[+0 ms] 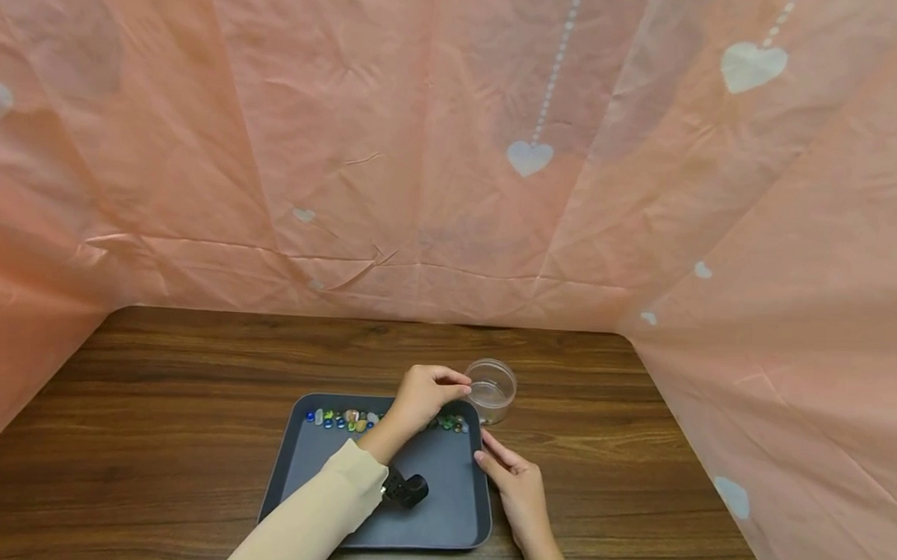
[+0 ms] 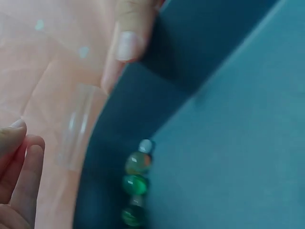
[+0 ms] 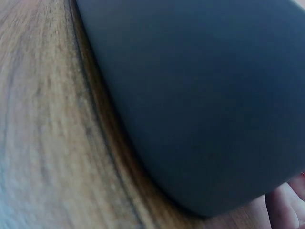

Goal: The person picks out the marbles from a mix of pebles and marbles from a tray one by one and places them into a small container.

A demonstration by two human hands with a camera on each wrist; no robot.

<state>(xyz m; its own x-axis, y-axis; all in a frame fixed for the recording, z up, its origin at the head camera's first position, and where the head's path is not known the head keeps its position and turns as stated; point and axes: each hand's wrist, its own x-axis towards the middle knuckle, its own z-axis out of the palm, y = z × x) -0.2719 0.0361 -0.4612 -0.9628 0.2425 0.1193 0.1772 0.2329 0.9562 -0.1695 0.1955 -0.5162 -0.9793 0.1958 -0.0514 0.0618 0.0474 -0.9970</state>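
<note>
A dark grey tray (image 1: 440,510) lies on the table, with a row of coloured glass marbles (image 1: 354,421) along its far inner wall. Several marbles, some green (image 2: 135,185), show in the left wrist view. My right hand (image 1: 521,484) holds the tray's right wall near the far corner, thumb at the rim and fingers outside. A clear round plastic tub (image 1: 492,390) stands just beyond that corner. Across the tray reaches my left hand (image 1: 420,398), its thumb and fingertips drawn together at the tub's left rim. Whether something small is pinched there is hidden.
The wood-grain table (image 1: 597,483) extends on both sides of the tray. A pink sheet with white hearts (image 1: 422,188) hangs behind it and along both sides. A black wrist camera (image 1: 410,490) on the left arm hangs over the tray.
</note>
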